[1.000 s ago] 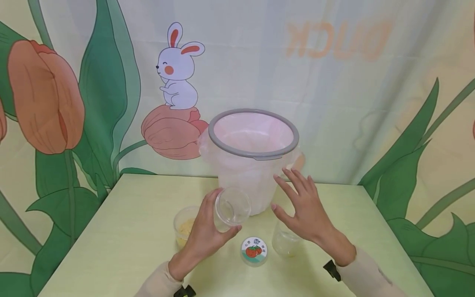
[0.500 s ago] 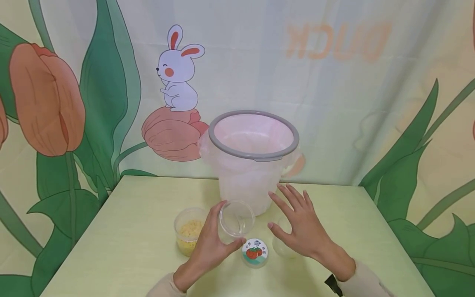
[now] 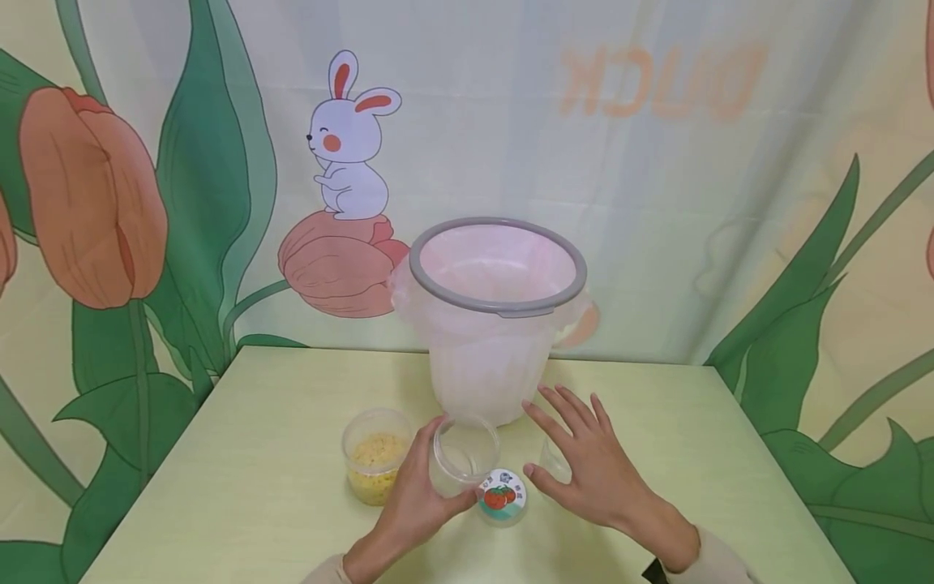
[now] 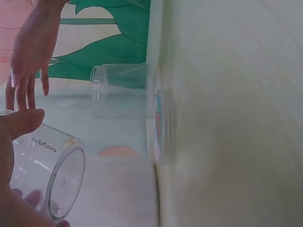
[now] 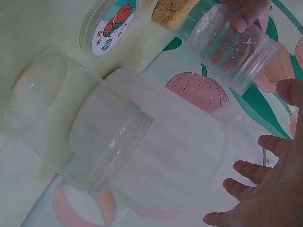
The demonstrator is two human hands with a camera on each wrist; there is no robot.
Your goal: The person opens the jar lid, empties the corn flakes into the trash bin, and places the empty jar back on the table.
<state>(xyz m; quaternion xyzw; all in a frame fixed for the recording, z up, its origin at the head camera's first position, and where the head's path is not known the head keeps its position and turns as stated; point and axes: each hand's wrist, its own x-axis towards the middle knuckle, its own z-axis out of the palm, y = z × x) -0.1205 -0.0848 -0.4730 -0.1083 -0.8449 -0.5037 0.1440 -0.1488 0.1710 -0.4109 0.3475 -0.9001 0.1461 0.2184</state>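
My left hand [image 3: 438, 483] grips an empty clear jar [image 3: 464, 453], tilted with its mouth towards the bin and held just above the table; the left wrist view shows this held jar [image 4: 47, 179] in my fingers. My right hand [image 3: 567, 442] hovers open with fingers spread over a second empty clear jar [image 3: 554, 464], holding nothing. That second jar [image 5: 94, 137] stands upright in the right wrist view. A round lid with a tomato label [image 3: 502, 496] lies flat between my hands.
A clear jar of yellow crumbs [image 3: 375, 465] stands left of my left hand. A bag-lined white bin with a grey rim [image 3: 499, 308] stands at the back middle of the pale green table [image 3: 255, 454]. A printed curtain hangs behind.
My left hand has lowered the empty jar towards the table and nearer to me. My right hand has come down and back from the bin to over the second jar.
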